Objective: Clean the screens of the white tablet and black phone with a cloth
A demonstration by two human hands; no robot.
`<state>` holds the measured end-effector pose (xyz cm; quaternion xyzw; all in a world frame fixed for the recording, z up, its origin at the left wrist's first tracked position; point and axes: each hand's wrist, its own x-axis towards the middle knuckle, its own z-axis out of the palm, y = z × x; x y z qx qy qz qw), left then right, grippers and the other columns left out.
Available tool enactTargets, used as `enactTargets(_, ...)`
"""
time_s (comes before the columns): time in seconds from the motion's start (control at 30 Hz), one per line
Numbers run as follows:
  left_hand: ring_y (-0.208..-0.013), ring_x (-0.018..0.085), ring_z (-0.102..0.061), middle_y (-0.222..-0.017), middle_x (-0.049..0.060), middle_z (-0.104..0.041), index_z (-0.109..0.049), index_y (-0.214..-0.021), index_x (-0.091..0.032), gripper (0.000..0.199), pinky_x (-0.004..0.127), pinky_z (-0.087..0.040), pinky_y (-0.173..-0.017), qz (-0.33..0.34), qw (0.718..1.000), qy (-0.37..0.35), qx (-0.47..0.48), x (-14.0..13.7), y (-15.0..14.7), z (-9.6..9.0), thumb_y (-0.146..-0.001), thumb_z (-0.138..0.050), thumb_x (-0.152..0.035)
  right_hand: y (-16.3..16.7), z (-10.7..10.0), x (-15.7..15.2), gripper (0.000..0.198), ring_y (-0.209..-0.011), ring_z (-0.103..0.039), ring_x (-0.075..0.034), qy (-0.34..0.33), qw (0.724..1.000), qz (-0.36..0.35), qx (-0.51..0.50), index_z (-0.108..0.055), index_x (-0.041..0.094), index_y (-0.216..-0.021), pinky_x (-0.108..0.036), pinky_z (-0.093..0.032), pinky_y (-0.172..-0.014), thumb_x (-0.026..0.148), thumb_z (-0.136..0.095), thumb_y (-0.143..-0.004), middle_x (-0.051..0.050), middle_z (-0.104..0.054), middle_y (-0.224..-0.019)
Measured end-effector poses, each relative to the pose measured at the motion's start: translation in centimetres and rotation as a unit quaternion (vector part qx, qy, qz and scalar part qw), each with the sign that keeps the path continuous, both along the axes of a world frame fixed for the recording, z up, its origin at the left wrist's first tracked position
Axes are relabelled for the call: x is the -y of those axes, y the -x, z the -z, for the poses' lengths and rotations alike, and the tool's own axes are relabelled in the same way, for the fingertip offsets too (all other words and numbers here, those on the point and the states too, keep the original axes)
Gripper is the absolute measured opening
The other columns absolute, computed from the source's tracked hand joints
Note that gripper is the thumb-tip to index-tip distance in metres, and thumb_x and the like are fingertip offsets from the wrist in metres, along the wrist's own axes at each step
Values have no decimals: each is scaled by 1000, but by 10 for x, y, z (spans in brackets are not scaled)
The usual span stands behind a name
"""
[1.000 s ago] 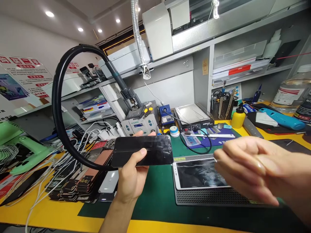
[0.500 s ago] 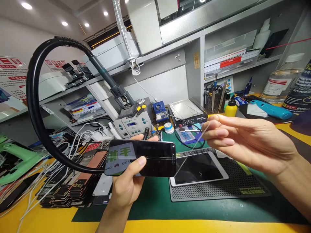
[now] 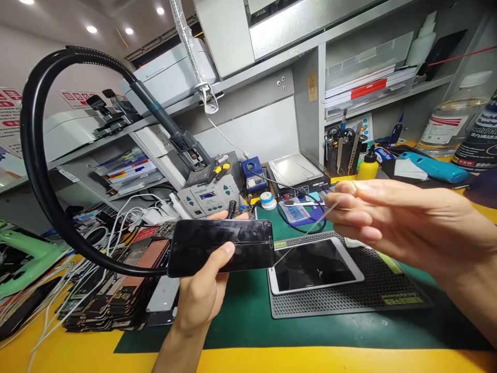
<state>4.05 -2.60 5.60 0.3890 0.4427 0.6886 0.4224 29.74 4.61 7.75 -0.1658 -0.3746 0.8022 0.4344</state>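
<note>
My left hand (image 3: 207, 285) is closed around a black smartphone (image 3: 217, 259), thumb across its dark screen and fingertips behind the far edge. A fine straight line runs lengthwise over the glass. To the right, my right hand (image 3: 404, 223) pinches the upper end of a thin clear strip (image 3: 297, 240) between thumb and forefinger. The strip slants down to the phone's right end; whether it is joined there I cannot tell. Behind the strip, a white-framed tablet (image 3: 318, 267) with a dark screen lies on a grey perforated mat (image 3: 345, 305).
A stack of phone parts (image 3: 116, 290) and white cables (image 3: 50, 316) lie left. A thick black hose (image 3: 33, 155) arches over them. Behind stand a soldering station (image 3: 212, 194), a flat heating plate (image 3: 295, 171) and a yellow bottle (image 3: 367, 167). Green matting (image 3: 240, 331) covers the bench.
The phone has tilted slightly, so the reflected lettering is gone from its screen. My view has shifted a little. Both hands keep their grips.
</note>
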Motion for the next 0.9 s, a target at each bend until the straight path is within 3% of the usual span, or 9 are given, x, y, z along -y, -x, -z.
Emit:
enactTargets(0.2, -124, 39, -63, -116, 13, -76, -67, -121, -21, 47, 52, -57, -98, -1, 1000, 2, 10, -2, -1, -1, -76, -77, -18, 2, 0, 1, 5, -65, -59, -9, -11, 1000, 8, -15, -73, 9, -86, -14, -58, -54, 13, -73, -83, -6, -61, -83)
enactTargets(0.43, -127, 41, -61, -117, 15, -76, -65, -124, -20, 50, 52, -58, -97, -2, 1000, 5, 0, -2, 1, 2, -76, -78, -19, -2, -5, 1, 8, -63, -58, -8, 16, 998, 40, -50, -68, 12, -85, -15, -56, -52, 7, -62, -85, -5, -57, -83)
enactTargets(0.67, -127, 39, -61, -116, 14, -76, -68, -124, -21, 51, 50, -56, -101, 14, 1000, 3, 11, 0, 6, 6, -75, -79, -20, -1, -8, -7, 13, -62, -57, -8, 76, 992, 70, -71, -60, 15, -86, -15, -54, -51, 8, -50, -92, -6, -56, -87)
enactTargets(0.9, -119, 37, -67, -115, 15, -77, -69, -122, -22, 44, 43, -61, -92, 51, 999, -3, 11, 3, 8, 7, -79, -75, -19, 2, -9, -16, 23, -62, -56, -7, 114, 986, 93, -80, -57, 12, -86, -14, -53, -52, 6, -38, -98, -6, -54, -85)
